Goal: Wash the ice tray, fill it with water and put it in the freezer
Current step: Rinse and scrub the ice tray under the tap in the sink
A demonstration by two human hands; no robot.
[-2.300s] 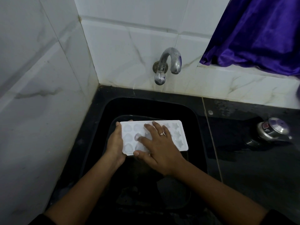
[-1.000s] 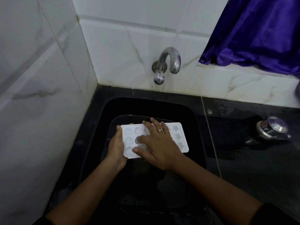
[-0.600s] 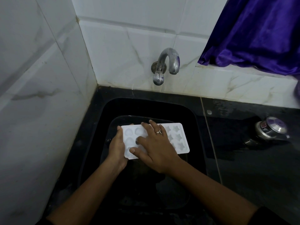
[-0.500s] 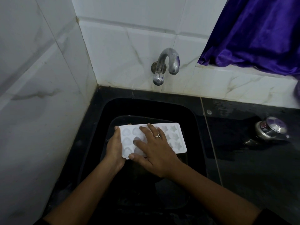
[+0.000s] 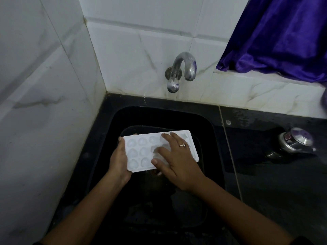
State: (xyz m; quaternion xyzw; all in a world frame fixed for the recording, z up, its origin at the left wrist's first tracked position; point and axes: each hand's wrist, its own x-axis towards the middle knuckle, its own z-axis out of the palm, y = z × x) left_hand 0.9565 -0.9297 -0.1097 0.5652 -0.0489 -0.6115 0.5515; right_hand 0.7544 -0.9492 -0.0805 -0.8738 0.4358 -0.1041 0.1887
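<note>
A white ice tray with shaped cavities lies face up over the black sink, above a dark basin of water. My left hand grips the tray's left end, thumb on the rim and fingers underneath. Spread across the tray's right half is my right hand, its straight fingers pressing on the cavities and a ring showing on one finger. It hides most of the tray's right side. The chrome tap on the back wall shows no running water.
White marble-look tiles close in the left and back. A black counter runs to the right and carries a metal lid with a black handle. A purple curtain hangs over the ledge at top right.
My right hand has slid rightward across the tray, from the left-middle cavities to its right half. The left hand keeps its grip on the tray's left end.
</note>
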